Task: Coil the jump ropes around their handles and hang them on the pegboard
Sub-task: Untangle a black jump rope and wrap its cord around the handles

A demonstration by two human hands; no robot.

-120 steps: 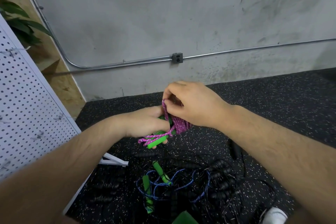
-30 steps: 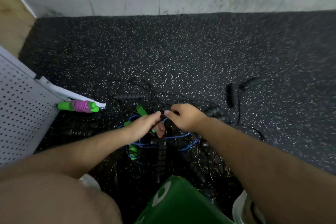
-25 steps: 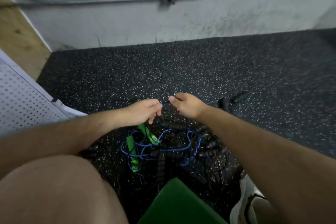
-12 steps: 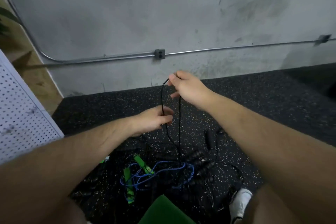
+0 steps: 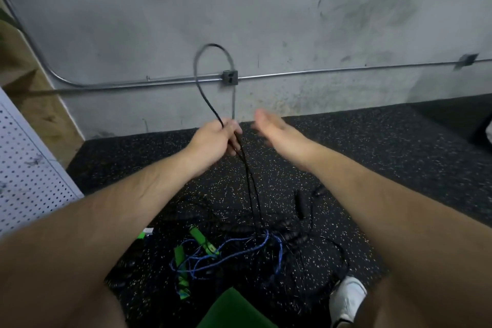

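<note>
Two hands are hovering ahead as I'm watching: the left hand [image 5: 214, 141] is gripping a black jump rope [image 5: 212, 45], its loop arching above the fist (both strands are trailing down into the tangle on the floor [image 5: 372, 146]), while the right hand [image 5: 277, 132], fingers straight, is holding nothing. The pegboard [image 5: 24, 168] is standing at left.

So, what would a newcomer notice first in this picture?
The black rope first: the left hand grips it, and its loop stands up in front of the grey wall. Beside it the right hand is open and holds nothing. Below, on the dark floor, a blue rope lies tangled with black ones.
</note>
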